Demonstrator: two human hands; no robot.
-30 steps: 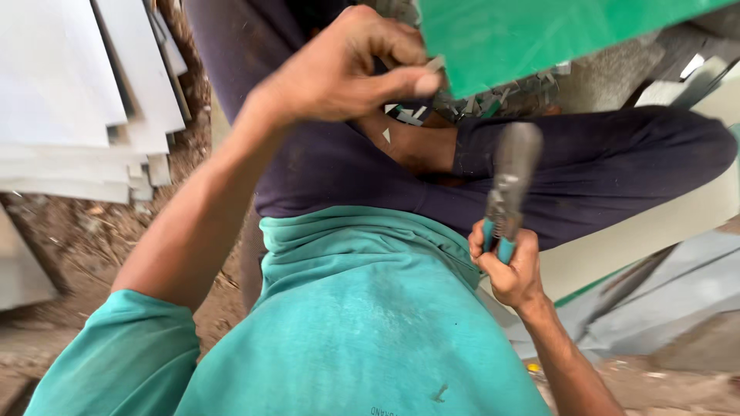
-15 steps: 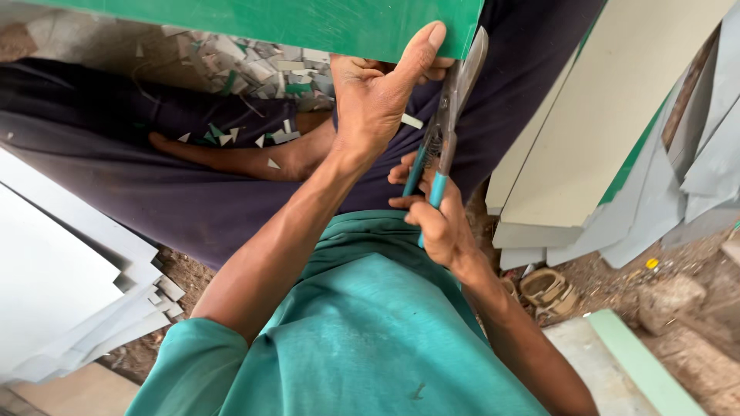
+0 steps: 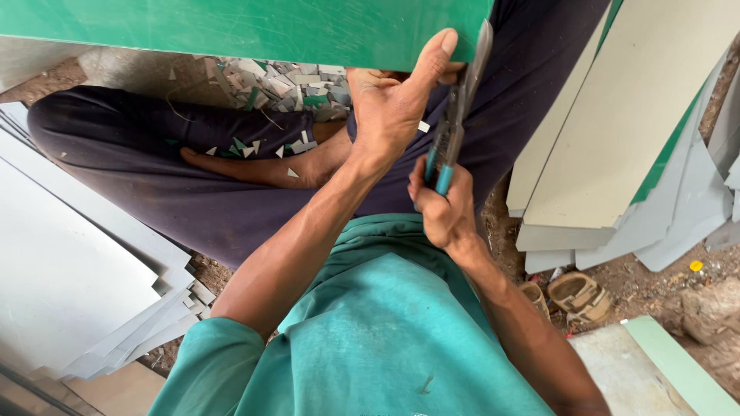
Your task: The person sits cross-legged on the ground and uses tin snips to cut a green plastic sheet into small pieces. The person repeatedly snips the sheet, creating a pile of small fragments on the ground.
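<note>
Green sheet [image 3: 231, 31] held across the top of the view, from ten to one o'clock, with snips at its lower right edge.

Grey-white sheets [image 3: 69, 285] lie stacked at eight o'clock, and pale sheets [image 3: 617, 146] lean at three o'clock. The left hand [image 3: 393, 108] pinches the green sheet's lower edge, thumb pressed on its face and fingers hidden behind. The right hand [image 3: 443, 208] is wrapped tight around the teal handles of the snips [image 3: 459, 115], whose blades rise to the sheet's edge at twelve o'clock. A sandal [image 3: 578, 296] lies at four o'clock. Small offcuts [image 3: 277, 81] litter the ground at eleven o'clock.
</note>
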